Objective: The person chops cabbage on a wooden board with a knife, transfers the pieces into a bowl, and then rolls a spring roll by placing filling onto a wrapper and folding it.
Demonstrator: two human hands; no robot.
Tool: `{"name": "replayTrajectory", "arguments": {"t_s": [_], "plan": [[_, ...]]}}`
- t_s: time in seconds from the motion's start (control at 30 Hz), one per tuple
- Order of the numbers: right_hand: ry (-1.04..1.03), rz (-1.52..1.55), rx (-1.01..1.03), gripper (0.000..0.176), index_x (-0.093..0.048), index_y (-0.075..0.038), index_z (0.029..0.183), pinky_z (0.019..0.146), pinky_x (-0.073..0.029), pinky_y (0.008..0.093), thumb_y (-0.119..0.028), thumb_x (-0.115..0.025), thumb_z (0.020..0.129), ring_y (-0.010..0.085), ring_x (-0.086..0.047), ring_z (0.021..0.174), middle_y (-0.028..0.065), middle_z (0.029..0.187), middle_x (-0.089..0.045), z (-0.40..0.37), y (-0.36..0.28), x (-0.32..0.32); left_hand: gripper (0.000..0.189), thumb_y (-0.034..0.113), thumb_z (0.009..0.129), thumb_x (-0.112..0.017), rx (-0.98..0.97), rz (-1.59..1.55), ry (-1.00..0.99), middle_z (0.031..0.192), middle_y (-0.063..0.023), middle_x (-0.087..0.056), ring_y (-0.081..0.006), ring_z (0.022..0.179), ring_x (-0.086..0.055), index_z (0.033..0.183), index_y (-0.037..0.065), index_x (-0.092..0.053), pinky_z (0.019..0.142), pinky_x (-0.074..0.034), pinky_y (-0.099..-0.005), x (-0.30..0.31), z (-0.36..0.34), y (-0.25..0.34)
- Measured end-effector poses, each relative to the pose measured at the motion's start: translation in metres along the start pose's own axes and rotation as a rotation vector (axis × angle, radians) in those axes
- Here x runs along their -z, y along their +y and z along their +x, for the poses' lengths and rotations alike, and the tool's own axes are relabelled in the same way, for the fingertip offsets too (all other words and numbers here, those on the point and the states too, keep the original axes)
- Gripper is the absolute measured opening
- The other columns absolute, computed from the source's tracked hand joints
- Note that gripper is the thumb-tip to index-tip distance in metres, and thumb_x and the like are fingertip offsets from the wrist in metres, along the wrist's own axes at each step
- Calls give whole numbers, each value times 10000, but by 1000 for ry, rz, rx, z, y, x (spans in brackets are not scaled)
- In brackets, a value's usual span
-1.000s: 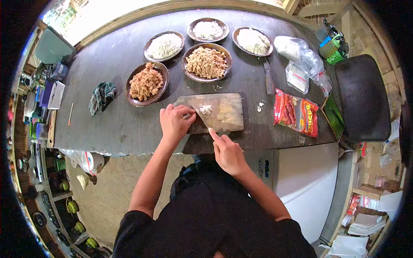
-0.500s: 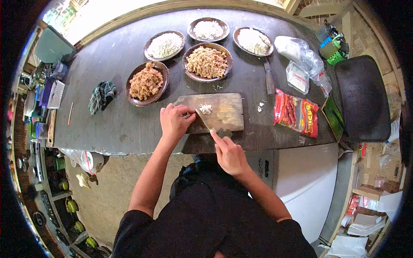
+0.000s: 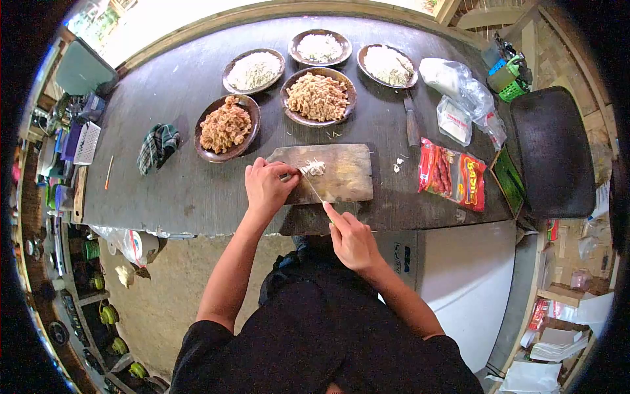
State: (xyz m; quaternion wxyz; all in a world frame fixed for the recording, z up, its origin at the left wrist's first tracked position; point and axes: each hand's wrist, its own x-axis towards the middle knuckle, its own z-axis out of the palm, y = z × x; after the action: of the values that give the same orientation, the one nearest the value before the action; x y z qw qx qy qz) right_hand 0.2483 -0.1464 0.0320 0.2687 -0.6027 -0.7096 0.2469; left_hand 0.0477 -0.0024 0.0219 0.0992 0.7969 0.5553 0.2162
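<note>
A knife (image 3: 313,187) is in my right hand (image 3: 354,241), its blade slanting up and left over the wooden cutting board (image 3: 348,174). At the board's left part my left hand (image 3: 268,189) has its fingers bent together beside the blade tip; what they hold is too small and hidden to name. Thin white shreds (image 3: 315,168) lie on the board, just right of those fingertips. Beyond the board stand a plate of brown crumbly food (image 3: 316,96) and, further left, a plate of reddish-brown pieces (image 3: 226,125).
Three plates of white shreds (image 3: 254,70) stand at the back. On the right lie a second knife (image 3: 411,125), a red sausage packet (image 3: 453,174) and plastic bags (image 3: 459,88). A checked cloth (image 3: 158,146) lies left, and a black chair (image 3: 552,151) stands right.
The view has shifted very slightly. The knife has moved a little beside my left fingertips; both hands keep nearly the same place and grip.
</note>
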Motion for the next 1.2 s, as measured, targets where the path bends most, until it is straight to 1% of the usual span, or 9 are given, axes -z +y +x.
{"name": "replayTrajectory", "arguments": {"t_s": [0.17,0.27,0.47,0.53,0.6,0.77,0.87,1.13,1.2], "plan": [[-9,-29,-58,523,-530,-138,1491,647,-523,508,-92,-608,976,400,-640,721,167,843,-585,6,-4,-5,137,338,776,-796,-20,-16,27,879,65,-761,-211,839,-578,824,213,-827,782,-413,-383,-3,1,-2],[-3,-42,-63,516,-533,-137,1487,642,-525,512,-97,-606,978,406,-644,727,166,845,-587,11,-2,-6,126,298,769,-822,-20,-4,5,924,52,-781,-220,825,-594,846,198,-829,765,-432,-374,1,1,0],[32,-7,-42,511,-537,-130,1482,636,-519,515,-96,-609,977,405,-643,713,163,838,-587,9,1,-3,108,308,773,-825,44,9,-33,865,47,-772,-226,790,-593,844,226,-835,750,-430,-379,2,0,2],[38,6,-48,512,-538,-133,1482,641,-518,513,-96,-611,977,403,-641,712,163,835,-586,6,0,0,127,337,770,-819,20,-32,5,847,53,-764,-207,812,-587,833,228,-830,761,-400,-382,-1,0,0],[26,35,-12,515,-537,-135,1483,651,-517,509,-94,-614,976,399,-640,714,162,834,-583,4,-1,3,119,322,766,-822,21,-14,2,860,53,-767,-211,809,-594,837,227,-829,752,-413,-382,1,0,1],[-6,7,-37,514,-534,-127,1484,656,-519,509,-92,-612,977,404,-644,727,167,839,-584,5,-4,-2,114,305,757,-827,35,12,-10,890,54,-772,-212,817,-607,835,223,-825,745,-425,-380,-2,0,-2],[-4,-19,-45,515,-533,-128,1484,648,-520,512,-91,-613,977,407,-645,727,167,841,-587,9,-2,-4,113,308,758,-827,-4,8,33,883,52,-772,-208,813,-607,832,223,-824,742,-422,-378,-2,-1,-1],[46,-8,-40,514,-541,-134,1479,639,-522,505,-85,-616,973,403,-644,721,162,829,-588,8,2,-2,121,325,767,-833,24,-6,9,803,35,-756,-210,751,-597,837,226,-831,720,-424,-382,4,-2,4],[43,13,-16,516,-513,-137,1496,632,-544,523,-124,-592,986,408,-647,696,173,849,-591,4,5,2,122,323,765,-834,24,-3,14,801,33,-755,-210,753,-599,833,222,-830,719,-427,-382,1,-2,1]]}}
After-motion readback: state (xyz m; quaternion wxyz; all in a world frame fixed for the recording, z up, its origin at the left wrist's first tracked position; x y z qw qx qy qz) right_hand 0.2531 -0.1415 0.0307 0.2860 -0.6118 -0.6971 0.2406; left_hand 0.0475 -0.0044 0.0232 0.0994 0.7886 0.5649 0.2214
